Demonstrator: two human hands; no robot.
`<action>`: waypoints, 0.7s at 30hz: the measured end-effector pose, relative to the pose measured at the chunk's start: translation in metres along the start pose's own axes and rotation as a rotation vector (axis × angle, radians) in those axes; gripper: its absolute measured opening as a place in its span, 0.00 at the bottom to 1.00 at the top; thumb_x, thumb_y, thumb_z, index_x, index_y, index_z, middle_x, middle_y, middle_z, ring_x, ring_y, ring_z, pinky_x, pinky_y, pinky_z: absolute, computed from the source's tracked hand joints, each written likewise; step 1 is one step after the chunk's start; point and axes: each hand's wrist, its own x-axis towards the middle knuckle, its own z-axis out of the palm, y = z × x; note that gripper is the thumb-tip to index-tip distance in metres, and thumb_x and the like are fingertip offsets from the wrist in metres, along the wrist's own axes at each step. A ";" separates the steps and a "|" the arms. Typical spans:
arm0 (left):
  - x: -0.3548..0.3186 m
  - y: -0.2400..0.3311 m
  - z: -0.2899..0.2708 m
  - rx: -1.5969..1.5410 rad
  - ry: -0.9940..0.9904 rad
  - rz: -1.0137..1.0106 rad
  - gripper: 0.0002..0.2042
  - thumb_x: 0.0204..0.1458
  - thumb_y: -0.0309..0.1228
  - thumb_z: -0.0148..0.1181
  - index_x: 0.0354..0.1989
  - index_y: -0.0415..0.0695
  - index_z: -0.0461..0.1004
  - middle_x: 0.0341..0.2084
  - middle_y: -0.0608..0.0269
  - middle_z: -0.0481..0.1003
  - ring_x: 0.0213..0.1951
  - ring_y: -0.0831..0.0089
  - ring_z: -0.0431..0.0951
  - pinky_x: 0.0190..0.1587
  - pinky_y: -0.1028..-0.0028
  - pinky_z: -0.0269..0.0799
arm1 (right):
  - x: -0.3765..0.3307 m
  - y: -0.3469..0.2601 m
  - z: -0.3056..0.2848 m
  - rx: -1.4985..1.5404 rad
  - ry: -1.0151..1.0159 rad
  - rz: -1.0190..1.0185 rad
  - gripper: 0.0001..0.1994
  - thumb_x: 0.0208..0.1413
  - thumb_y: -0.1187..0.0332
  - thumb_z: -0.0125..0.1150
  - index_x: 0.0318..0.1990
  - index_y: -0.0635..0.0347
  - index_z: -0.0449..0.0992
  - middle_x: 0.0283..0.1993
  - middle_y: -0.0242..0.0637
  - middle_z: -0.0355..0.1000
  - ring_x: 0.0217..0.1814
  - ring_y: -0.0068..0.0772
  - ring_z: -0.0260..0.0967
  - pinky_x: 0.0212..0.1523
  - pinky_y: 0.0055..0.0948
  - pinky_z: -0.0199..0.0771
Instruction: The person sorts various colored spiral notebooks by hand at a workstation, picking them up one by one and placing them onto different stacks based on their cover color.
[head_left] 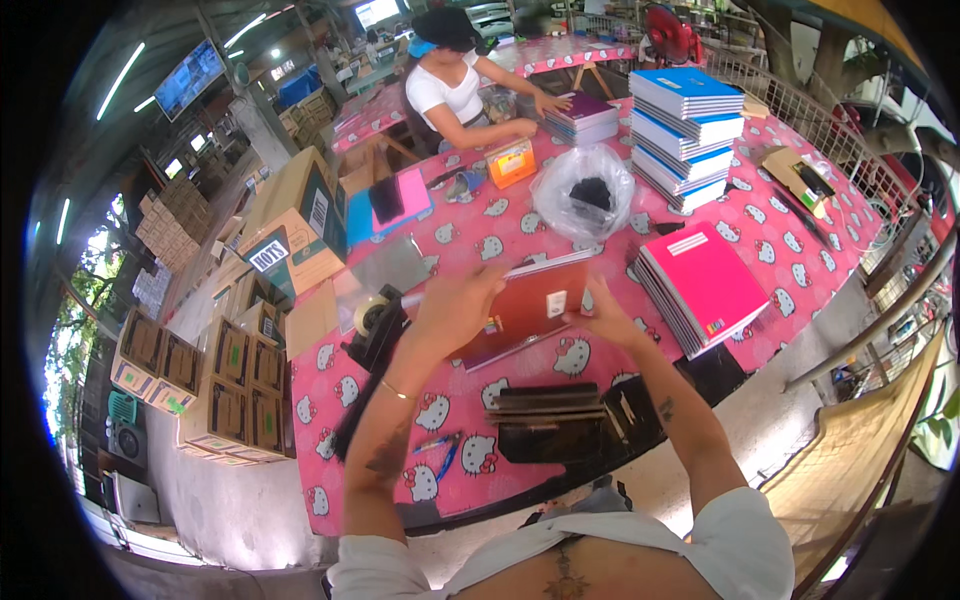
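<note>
Between my two hands a notebook with a reddish-brown cover point(528, 312) is held tilted up on its edge above the pink patterned tablecloth. My left hand point(452, 308) grips its left end, fingers over the upper edge. At its right end my right hand point(606, 318) is closed on the side. Beside my left wrist sits a tape dispenser with a roll of tape point(374, 316). A dark organizer point(548, 440) lies nearer to me, with blue-handled scissors point(447, 458) to its left. Right of my right hand is a stack of pink notebooks point(700, 280).
A tall stack of blue-and-white notebooks point(685, 135) stands at the back right, beside a clear plastic bag point(580, 200). An orange box point(512, 162) and a large carton point(292, 225) stand further left. Across the table a person point(455, 95) touches purple notebooks point(583, 118).
</note>
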 end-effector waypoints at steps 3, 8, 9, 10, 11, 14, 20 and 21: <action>-0.009 0.051 -0.044 -0.008 0.001 0.099 0.10 0.58 0.30 0.57 0.47 0.46 0.74 0.34 0.57 0.79 0.32 0.51 0.80 0.33 0.54 0.72 | -0.060 -0.025 -0.024 0.167 -0.194 0.038 0.20 0.58 0.76 0.66 0.58 0.62 0.72 0.46 0.35 0.76 0.50 0.22 0.71 0.50 0.31 0.73; -0.042 0.095 -0.034 -0.136 0.004 0.281 0.09 0.58 0.30 0.58 0.47 0.45 0.74 0.30 0.59 0.78 0.30 0.56 0.79 0.31 0.59 0.73 | -0.161 -0.046 -0.026 -0.038 0.039 0.032 0.12 0.60 0.77 0.63 0.51 0.65 0.76 0.40 0.33 0.78 0.43 0.20 0.73 0.48 0.26 0.73; -0.047 0.101 -0.029 -0.127 0.011 0.308 0.09 0.58 0.30 0.59 0.46 0.44 0.74 0.29 0.59 0.77 0.29 0.57 0.79 0.31 0.60 0.73 | -0.169 -0.050 -0.022 0.001 0.084 0.009 0.12 0.61 0.77 0.62 0.52 0.65 0.75 0.40 0.32 0.78 0.42 0.19 0.73 0.46 0.25 0.73; -0.052 0.106 -0.025 -0.118 0.018 0.334 0.09 0.58 0.30 0.59 0.46 0.44 0.74 0.27 0.59 0.77 0.29 0.57 0.79 0.30 0.61 0.73 | -0.178 -0.053 -0.018 0.041 0.128 -0.013 0.12 0.62 0.77 0.62 0.52 0.65 0.75 0.40 0.31 0.79 0.41 0.18 0.72 0.45 0.24 0.73; -0.052 0.111 -0.023 -0.127 0.020 0.351 0.09 0.58 0.30 0.59 0.46 0.44 0.74 0.27 0.59 0.77 0.29 0.57 0.79 0.30 0.61 0.73 | -0.185 -0.043 -0.018 0.142 0.147 0.051 0.13 0.63 0.77 0.61 0.54 0.65 0.74 0.41 0.31 0.78 0.41 0.17 0.71 0.46 0.23 0.72; -0.055 0.119 -0.026 -0.103 0.004 0.384 0.08 0.58 0.29 0.59 0.44 0.43 0.74 0.27 0.59 0.77 0.27 0.58 0.79 0.30 0.61 0.73 | -0.192 -0.036 -0.011 0.206 0.211 0.052 0.13 0.63 0.77 0.61 0.54 0.65 0.73 0.44 0.30 0.77 0.45 0.16 0.70 0.48 0.22 0.71; -0.058 0.121 -0.028 -0.017 -0.075 0.417 0.08 0.58 0.28 0.58 0.44 0.43 0.73 0.26 0.58 0.77 0.25 0.57 0.79 0.28 0.60 0.73 | -0.200 -0.020 0.019 0.270 0.188 0.086 0.15 0.63 0.79 0.60 0.56 0.63 0.73 0.52 0.31 0.74 0.51 0.18 0.69 0.52 0.23 0.71; -0.063 0.117 -0.023 -0.033 -0.101 0.370 0.08 0.58 0.29 0.58 0.44 0.43 0.73 0.26 0.59 0.77 0.26 0.57 0.79 0.30 0.59 0.73 | -0.200 -0.019 0.017 0.159 0.130 0.049 0.19 0.62 0.78 0.62 0.59 0.63 0.70 0.56 0.33 0.72 0.55 0.22 0.68 0.57 0.27 0.69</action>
